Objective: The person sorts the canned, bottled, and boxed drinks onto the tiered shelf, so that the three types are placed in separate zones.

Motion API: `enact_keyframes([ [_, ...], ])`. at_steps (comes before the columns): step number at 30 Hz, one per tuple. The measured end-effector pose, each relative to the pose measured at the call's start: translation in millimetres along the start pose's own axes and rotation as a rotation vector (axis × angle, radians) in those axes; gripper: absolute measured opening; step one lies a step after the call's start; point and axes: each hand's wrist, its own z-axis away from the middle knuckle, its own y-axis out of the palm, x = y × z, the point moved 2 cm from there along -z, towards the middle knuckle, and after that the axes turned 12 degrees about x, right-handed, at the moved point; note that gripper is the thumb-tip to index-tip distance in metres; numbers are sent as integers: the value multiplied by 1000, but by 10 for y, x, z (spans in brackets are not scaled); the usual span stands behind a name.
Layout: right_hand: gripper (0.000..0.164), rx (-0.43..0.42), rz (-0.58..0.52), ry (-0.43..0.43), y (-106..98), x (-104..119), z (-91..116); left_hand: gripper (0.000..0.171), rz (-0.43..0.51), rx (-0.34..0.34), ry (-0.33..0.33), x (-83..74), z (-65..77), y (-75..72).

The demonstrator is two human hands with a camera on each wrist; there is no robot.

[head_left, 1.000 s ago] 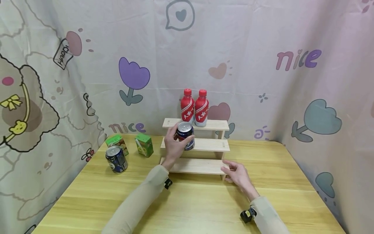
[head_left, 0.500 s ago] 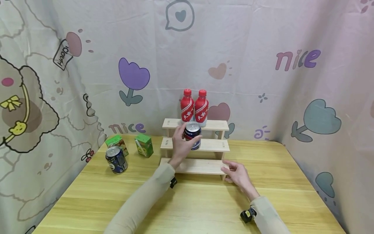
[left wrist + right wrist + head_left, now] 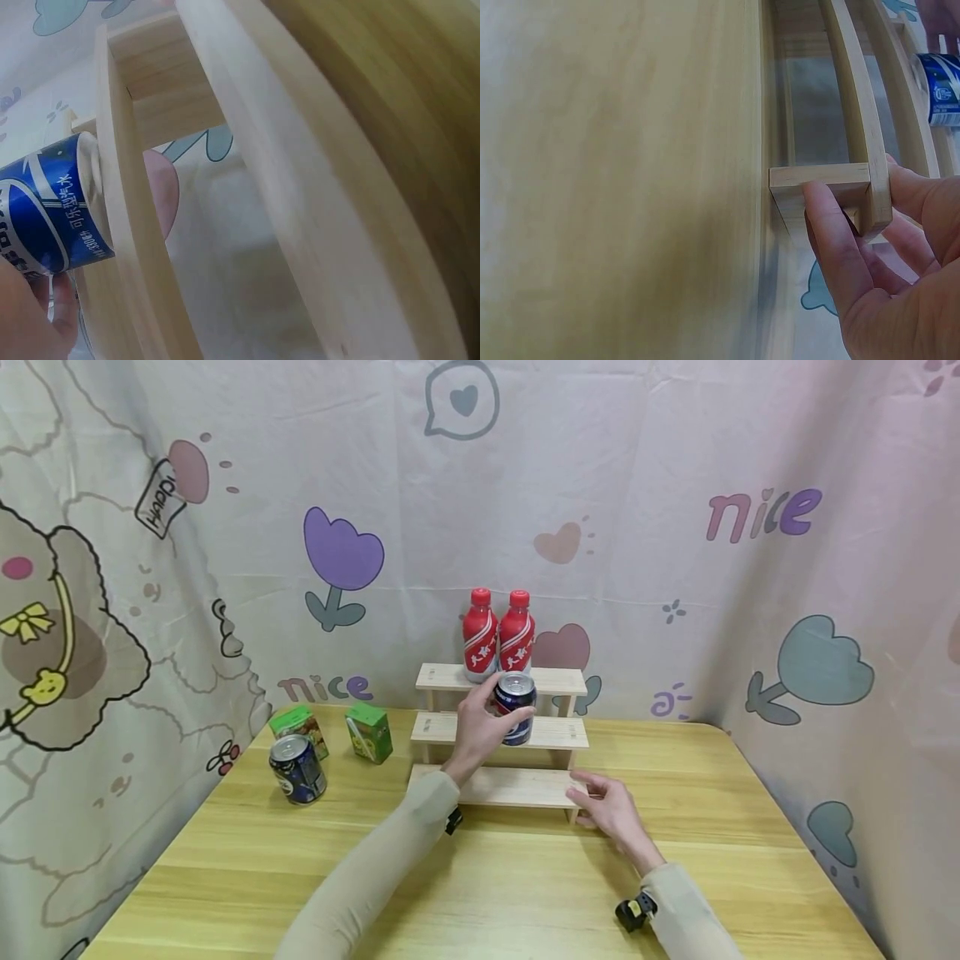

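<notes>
Around a blue soda can [image 3: 515, 708] curl the thumb and fingers of my left hand [image 3: 480, 731]. The can is upright at the middle step of a three-step wooden shelf rack [image 3: 498, 787], right of centre. In the left wrist view the can's base [image 3: 94, 199] is right at the board; whether it bears on it I cannot tell. My right hand [image 3: 611, 810] grips the right end of the lowest step, thumb over the board and fingers at the side support [image 3: 817, 176]. Two red bottles [image 3: 480, 635] with red caps stand side by side on the top step.
Left on the wooden table [image 3: 225, 877] stands a second blue can [image 3: 298, 770], in front of a green drink carton [image 3: 300, 724]. Another green carton [image 3: 369, 732] stands between them and the rack. A patterned curtain [image 3: 637, 485] hangs behind and at both sides.
My left hand has carried the soda can to the right along the middle step, from its left-centre to right of centre. The right hand and the rack have stayed in place.
</notes>
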Motion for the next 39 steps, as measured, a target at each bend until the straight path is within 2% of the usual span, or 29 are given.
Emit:
enact_keyframes([
  [5,47,-4,-1,-3,5,0,4,71,11,23,-62,-8,-32,6],
  [10,47,-7,-3,2,9,8,10,69,25,54,-85,7,-80,8],
  [39,45,-3,-2,-5,10,32,12,71,4,49,-79,28,-164,-9],
])
